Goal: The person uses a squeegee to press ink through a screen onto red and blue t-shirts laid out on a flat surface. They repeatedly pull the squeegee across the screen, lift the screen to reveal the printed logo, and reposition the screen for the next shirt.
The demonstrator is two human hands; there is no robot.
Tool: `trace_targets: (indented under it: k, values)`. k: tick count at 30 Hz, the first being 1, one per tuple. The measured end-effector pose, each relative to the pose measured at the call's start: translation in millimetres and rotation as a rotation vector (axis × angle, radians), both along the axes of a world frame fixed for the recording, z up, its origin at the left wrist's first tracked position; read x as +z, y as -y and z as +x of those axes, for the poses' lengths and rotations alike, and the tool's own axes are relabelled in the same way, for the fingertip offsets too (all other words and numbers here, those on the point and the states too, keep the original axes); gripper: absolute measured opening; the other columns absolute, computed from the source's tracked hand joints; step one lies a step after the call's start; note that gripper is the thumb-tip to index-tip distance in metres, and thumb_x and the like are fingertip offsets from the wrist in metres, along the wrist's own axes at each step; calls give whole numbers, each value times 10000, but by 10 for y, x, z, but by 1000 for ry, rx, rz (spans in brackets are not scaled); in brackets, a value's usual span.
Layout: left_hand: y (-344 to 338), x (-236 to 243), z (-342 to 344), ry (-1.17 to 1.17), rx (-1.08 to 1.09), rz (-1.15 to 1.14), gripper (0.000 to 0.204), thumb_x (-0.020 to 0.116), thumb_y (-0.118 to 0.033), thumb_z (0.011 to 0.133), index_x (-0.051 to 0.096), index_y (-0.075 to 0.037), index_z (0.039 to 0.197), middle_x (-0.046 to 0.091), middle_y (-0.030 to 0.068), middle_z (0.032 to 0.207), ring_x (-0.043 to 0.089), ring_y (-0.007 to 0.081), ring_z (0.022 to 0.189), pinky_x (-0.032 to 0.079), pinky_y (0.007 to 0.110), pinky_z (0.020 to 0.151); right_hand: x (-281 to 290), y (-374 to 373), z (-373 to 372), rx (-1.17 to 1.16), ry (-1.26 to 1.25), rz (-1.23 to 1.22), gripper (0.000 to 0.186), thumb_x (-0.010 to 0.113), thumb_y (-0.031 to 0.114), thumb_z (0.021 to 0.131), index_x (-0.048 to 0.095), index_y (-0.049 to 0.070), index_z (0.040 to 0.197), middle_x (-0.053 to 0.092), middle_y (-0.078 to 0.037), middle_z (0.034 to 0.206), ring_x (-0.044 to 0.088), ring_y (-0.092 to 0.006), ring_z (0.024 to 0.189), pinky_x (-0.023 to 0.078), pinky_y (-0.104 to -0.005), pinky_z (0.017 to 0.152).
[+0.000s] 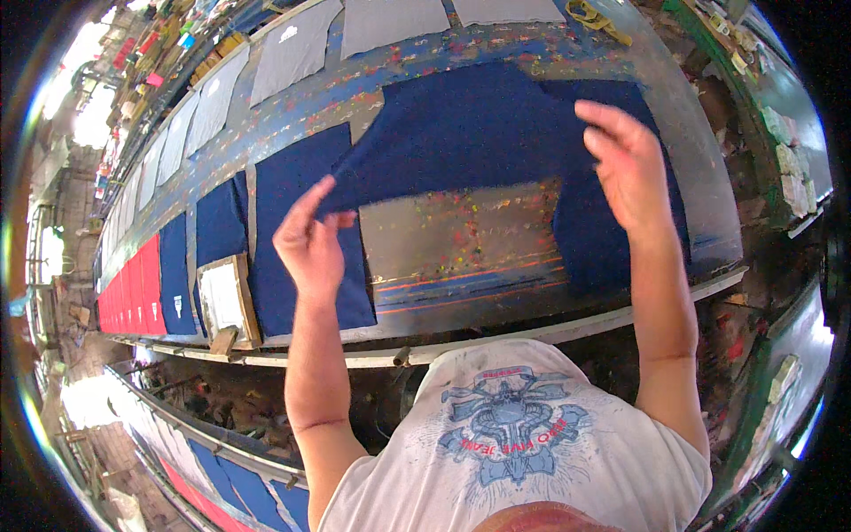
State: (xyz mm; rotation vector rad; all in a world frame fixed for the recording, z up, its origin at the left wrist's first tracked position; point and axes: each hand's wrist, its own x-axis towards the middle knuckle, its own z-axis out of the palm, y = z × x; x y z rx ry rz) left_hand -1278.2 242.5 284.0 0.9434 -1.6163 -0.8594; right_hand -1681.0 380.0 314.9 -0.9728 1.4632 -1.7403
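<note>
A navy fabric panel (470,133) stretches across the table in front of me, its left corner drawn out near the fingers of my left hand (310,248). The index finger and thumb of that hand are apart, with fabric just beyond them; I see no grip on it. My right hand (628,173) hovers over the panel's right side, by another stretch of navy fabric (616,230), fingers apart and holding nothing. Slight motion blur softens both hands. Left of the panel lies a further navy piece (306,230), flat on the table.
The long table (461,239) is speckled with paint. A framed screen (229,297) rests at its near edge over navy pieces. Red pieces (133,288) lie farther left, and grey pieces (297,49) line the far side. A yellow strap (598,19) lies at the far right.
</note>
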Motion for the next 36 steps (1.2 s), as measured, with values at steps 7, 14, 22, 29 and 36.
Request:
trace_targets:
  k: [7,14,22,29,36]
  values:
    - [-781,-1013,362,89,-110,463,277,726,-221,1144,851,11,1228,760,12,974,709,95,893,558,284,823,-996,-880,374,42,-22,418,307,741,-45,974,857,18,1252,816,-52,1182,713,-130,1054,569,-305,997]
    - [-1059,-1347,452,337,-58,600,194,769,-40,1070,855,-3,1240,767,5,947,677,71,783,598,280,657,-1534,-1268,440,20,-203,503,332,768,-92,971,861,56,1254,764,-11,1060,634,-87,846,534,-280,762]
    - [-1182,-1413,506,558,-120,449,379,808,-48,1008,803,-51,1386,715,39,796,645,96,697,565,309,675,-1612,-1455,480,7,-447,565,326,810,-67,952,850,74,1243,779,-117,1097,712,-225,883,571,-347,806]
    - [-1189,-1400,478,692,-167,339,522,817,-60,959,753,-58,1478,674,106,757,657,190,668,577,359,708,-1678,-1467,451,-9,-578,587,276,840,-17,937,848,74,1198,796,-154,1144,762,-327,984,606,-416,889]
    - [-1122,-1333,516,795,-216,318,617,848,-89,942,713,-84,1545,680,94,792,662,217,697,591,385,747,-1762,-1445,538,-57,-703,639,119,856,100,909,835,83,1025,790,-170,1053,765,-405,1024,612,-516,907]
